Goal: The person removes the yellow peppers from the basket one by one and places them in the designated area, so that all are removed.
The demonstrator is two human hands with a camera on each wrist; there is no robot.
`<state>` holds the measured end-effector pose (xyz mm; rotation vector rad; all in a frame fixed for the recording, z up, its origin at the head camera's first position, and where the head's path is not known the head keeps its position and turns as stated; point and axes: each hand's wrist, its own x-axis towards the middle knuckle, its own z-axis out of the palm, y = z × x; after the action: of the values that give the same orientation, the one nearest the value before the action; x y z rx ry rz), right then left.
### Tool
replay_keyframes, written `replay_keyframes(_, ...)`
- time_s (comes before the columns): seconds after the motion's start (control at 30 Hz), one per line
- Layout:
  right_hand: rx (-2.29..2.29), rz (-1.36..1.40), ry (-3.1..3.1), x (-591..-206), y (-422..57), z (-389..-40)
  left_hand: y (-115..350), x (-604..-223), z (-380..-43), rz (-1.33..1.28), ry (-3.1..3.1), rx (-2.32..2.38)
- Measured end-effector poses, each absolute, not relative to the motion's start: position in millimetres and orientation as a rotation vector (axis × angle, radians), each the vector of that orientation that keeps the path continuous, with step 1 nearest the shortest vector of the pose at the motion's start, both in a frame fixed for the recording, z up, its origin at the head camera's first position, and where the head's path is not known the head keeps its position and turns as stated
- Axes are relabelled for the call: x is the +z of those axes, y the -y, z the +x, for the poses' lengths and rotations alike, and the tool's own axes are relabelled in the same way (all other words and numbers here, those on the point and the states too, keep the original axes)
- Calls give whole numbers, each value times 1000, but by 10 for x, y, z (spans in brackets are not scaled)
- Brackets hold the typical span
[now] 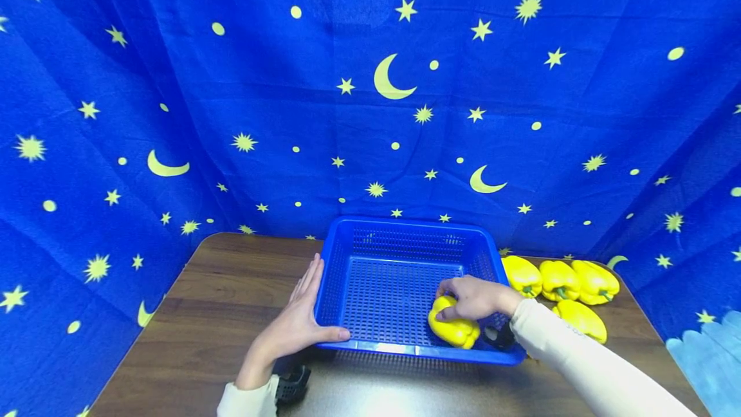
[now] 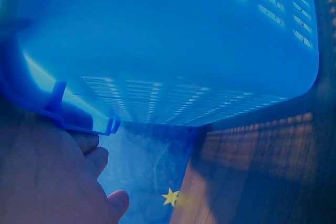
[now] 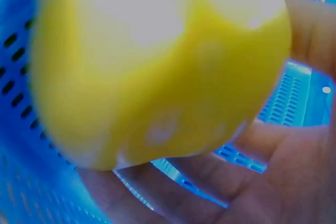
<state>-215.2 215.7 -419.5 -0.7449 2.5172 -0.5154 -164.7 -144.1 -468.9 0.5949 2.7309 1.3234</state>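
Observation:
A yellow bell pepper (image 1: 455, 325) is held by my right hand (image 1: 473, 298) inside the blue plastic basket (image 1: 418, 228), at its near right corner. In the right wrist view the fingers curl around the bell pepper (image 3: 173, 87), with the basket's slotted wall behind. My left hand (image 1: 298, 320) rests against the basket's left side, its thumb lying on the near left corner of the rim and its fingers stretched along the outside. The left wrist view shows that hand (image 2: 58, 177) beside the outer wall of the basket (image 2: 173, 35).
Several more yellow bell peppers (image 1: 581, 322) lie on the wooden table (image 1: 191, 327) to the right of the basket. A blue cloth (image 1: 278, 95) with yellow moons and stars hangs behind and at both sides. Light blue scalloped fabric (image 1: 709, 352) shows at the far right.

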Motion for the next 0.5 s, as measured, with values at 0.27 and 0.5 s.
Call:
replay_keyframes(0.27,-583,-557,-2602,-4219,-2131,-2147,1438,-4676,-1653,575,-2731,1300)
replay_keyframes(0.5,-477,-599,-2610,-4123,-2229,-2112,1438,-4664,-1651,587,-2731,1307)
